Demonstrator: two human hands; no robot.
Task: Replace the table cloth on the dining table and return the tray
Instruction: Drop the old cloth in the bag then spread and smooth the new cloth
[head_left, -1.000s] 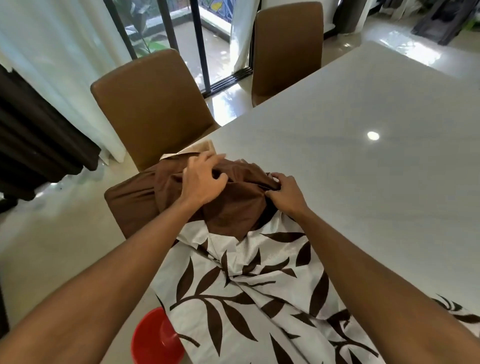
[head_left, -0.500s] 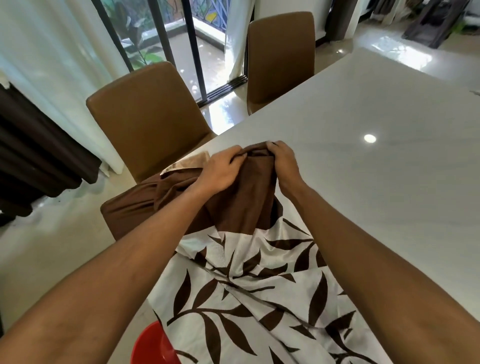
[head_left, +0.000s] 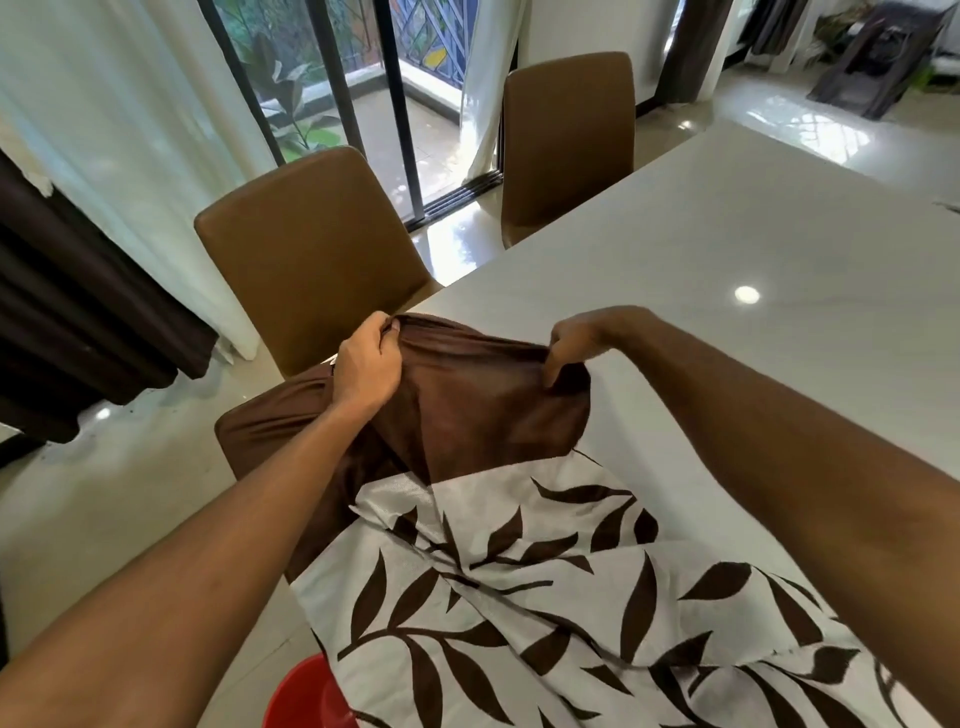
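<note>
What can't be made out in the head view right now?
Head view:
- Right hand: fingertips buried in the table cloth fold.
- Red container: cut off by the bottom edge, partly under the cloth.
- Tray: nowhere in frame.

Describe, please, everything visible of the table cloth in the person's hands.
Thin, creased table cloth: white with brown leaf print and a plain brown band at one end. The left hand and right hand pinch the band's edge, holding it raised between them. The rest lies rumpled on the white table, brown part spilling over its side.
</note>
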